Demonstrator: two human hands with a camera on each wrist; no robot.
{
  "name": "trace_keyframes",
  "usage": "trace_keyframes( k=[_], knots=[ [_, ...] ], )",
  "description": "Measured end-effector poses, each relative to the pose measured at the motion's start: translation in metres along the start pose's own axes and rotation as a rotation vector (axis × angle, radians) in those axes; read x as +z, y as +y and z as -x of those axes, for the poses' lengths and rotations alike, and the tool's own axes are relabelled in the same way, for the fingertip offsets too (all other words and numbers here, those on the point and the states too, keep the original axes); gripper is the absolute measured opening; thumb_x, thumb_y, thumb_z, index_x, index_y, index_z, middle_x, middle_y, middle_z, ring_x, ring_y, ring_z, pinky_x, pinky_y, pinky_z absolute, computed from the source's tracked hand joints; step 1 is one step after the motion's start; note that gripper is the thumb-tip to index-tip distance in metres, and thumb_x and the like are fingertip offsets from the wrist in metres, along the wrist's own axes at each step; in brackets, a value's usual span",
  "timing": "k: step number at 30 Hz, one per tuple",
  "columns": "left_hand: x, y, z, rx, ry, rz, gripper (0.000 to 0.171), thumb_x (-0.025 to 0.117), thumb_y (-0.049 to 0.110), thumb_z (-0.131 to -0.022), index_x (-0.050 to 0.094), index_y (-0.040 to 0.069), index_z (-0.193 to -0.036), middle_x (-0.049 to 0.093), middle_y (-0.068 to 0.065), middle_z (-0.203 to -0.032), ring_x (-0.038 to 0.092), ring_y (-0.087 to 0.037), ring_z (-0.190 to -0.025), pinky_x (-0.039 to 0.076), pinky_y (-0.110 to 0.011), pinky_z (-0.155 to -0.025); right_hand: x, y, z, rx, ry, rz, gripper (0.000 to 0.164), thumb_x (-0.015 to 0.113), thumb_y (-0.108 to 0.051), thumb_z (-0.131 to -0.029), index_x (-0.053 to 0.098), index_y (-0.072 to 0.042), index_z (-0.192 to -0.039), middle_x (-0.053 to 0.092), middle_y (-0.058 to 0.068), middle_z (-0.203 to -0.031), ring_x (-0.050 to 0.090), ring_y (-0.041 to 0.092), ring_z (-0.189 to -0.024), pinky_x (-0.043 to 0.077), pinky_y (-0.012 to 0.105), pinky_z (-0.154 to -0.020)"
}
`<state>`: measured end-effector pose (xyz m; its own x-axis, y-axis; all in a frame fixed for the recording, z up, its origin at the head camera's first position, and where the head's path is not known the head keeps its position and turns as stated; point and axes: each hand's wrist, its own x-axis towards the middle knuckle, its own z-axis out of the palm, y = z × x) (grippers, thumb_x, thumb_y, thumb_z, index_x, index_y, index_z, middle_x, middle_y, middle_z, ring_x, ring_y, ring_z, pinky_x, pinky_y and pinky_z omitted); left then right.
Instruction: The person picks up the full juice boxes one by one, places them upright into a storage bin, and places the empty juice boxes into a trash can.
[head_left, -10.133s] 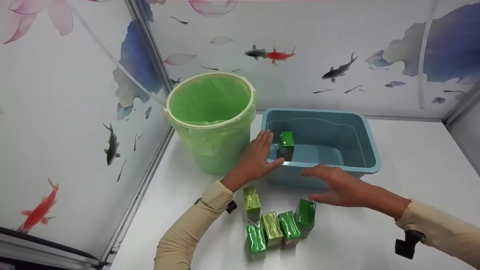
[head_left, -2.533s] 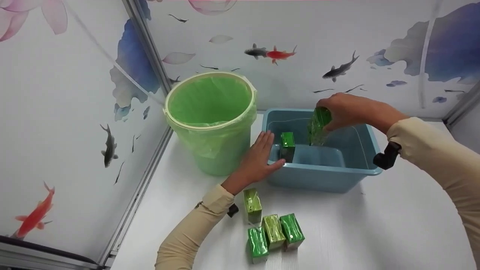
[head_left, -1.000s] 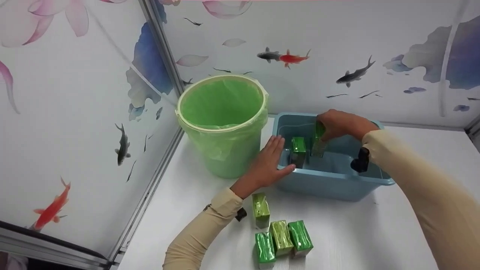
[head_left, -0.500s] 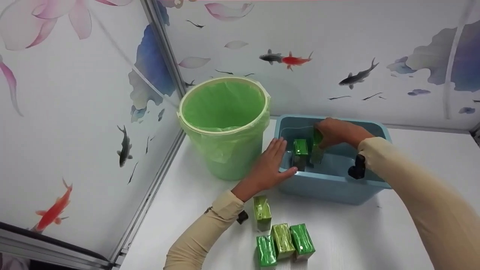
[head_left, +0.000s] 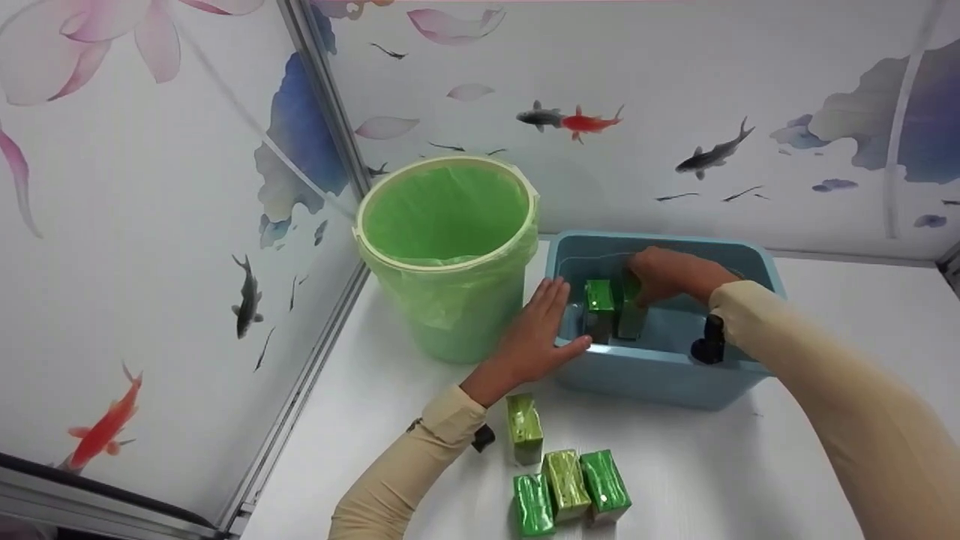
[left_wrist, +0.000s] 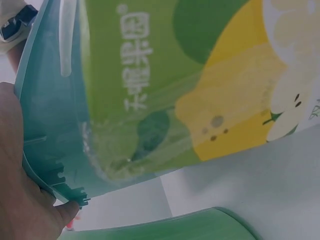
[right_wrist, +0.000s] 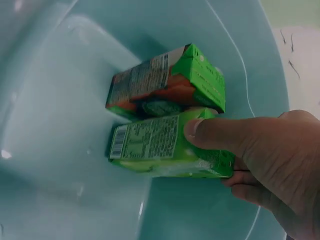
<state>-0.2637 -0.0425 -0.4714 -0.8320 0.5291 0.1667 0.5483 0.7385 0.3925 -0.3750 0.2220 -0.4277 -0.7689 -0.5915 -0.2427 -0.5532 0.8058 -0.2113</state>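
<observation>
Inside the blue plastic tub (head_left: pixel 645 379), my right hand (head_left: pixel 667 274) grips the top of a green juice carton (head_left: pixel 631 319). The right wrist view shows the thumb across the upper part of this carton (right_wrist: pixel 150 140), its lower end at the tub floor. Close beside it stands another juice carton (right_wrist: pixel 155 82), with a green top and reddish-brown print. My left hand (head_left: pixel 529 341) rests at the tub's near left corner, fingers straight and thumb spread along the rim. The fingers of my right hand behind the carton are partly hidden.
In front of the tub, several cartons stand on the white table: light green (head_left: pixel 524 427), yellow-green (head_left: pixel 567 480) and darker green (head_left: pixel 605 480). One carton (left_wrist: pixel 150 90) fills much of the left wrist view. A lined green bin (head_left: pixel 450 300) stands left of the tub.
My right hand has taken the carton from the table's right side into the tub and lowered it beside the other carton. My left hand has stayed at the corner; the head view shifted slightly.
</observation>
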Motion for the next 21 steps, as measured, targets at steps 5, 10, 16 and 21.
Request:
trace_keyframes(
  k=[5,10,16,21],
  knots=[
    [0.0008,0.0008,-0.0014,0.013,0.01,-0.005,0.089,0.048,0.059,-0.101,0.016,0.002,-0.162,0.015,-0.013,-0.169,0.006,-0.026,-0.156,0.013,-0.035,-0.124,0.0049,0.0003,0.0,-0.009,-0.003,0.019,0.037,0.087,-0.009,-0.077,0.068,0.003,-0.106,0.068,0.01,-0.09,0.064,0.021,-0.077,0.058,0.043,-0.072],
    [0.0011,0.0011,-0.0003,0.006,0.011,-0.012,0.09,0.047,0.061,-0.101,0.016,0.003,-0.162,0.014,-0.013,-0.169,0.005,-0.025,-0.156,0.013,-0.035,-0.124,0.0072,-0.0013,0.0011,-0.002,0.0,0.022,0.039,0.086,-0.007,-0.076,0.068,0.003,-0.108,0.07,0.012,-0.094,0.065,0.023,-0.08,0.058,0.047,-0.077],
    [0.0021,0.0009,-0.0008,0.007,0.005,0.011,0.09,0.047,0.06,-0.101,0.015,0.003,-0.162,0.013,-0.013,-0.169,0.003,-0.025,-0.156,0.012,-0.036,-0.124,0.0063,-0.0027,0.0032,0.011,-0.017,0.016,0.039,0.084,-0.004,-0.077,0.066,0.003,-0.111,0.069,0.014,-0.098,0.065,0.025,-0.084,0.058,0.049,-0.081],
    [0.003,0.0003,-0.0011,0.022,0.02,0.029,0.089,0.048,0.058,-0.101,0.016,0.001,-0.161,0.014,-0.015,-0.169,0.004,-0.026,-0.156,0.012,-0.036,-0.124,-0.0021,-0.0008,0.0065,0.021,-0.036,0.006,0.03,0.081,-0.008,-0.081,0.069,0.004,-0.106,0.069,0.011,-0.091,0.062,0.022,-0.076,0.057,0.045,-0.072]
  ],
)
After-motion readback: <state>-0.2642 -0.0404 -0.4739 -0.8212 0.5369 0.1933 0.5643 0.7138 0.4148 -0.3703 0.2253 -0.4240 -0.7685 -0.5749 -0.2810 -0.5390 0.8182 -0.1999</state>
